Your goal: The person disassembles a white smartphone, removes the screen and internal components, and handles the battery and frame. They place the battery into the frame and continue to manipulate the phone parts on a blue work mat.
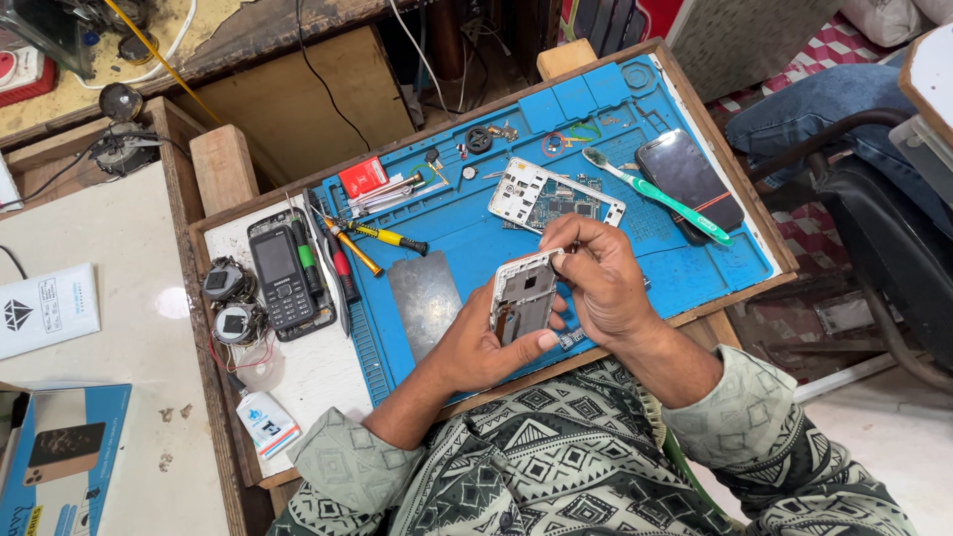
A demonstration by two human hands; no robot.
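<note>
Patterned sleeves nearest the lens, both forearms reaching up over the edge of the counter (pixel 298 377). Left hand (pixel 476 342) cupped under a white phone frame (pixel 523 295), grip closed around its lower end, thumb laid across the bottom edge, probably to keep the shell steady and tilted toward the eyes. Right hand (pixel 596 278) curled over the frame's top corner, fingertips pinched narrow there; impossible to tell whether anything small sat between them. Frame held in the air just above the near edge of the blue mat (pixel 467 233), apart from it.

Just beyond, flat on the mat: a grey metal plate (pixel 425 298) beside the left wrist, handy as a firm surface. Further left, screwdrivers (pixel 382 238) and tweezers fanned out within reach, then a black keypad phone (pixel 281 278) lying face up on a tray, two round parts (pixel 228 303) beside it.

Farther up the mat: a white back shell with circuit board (pixel 554 196), set aside close behind the hands; a green toothbrush (pixel 660 199) resting across a dark smartphone (pixel 690 179); small screws and rings near the far rim, likely parked there out of the way.
</note>
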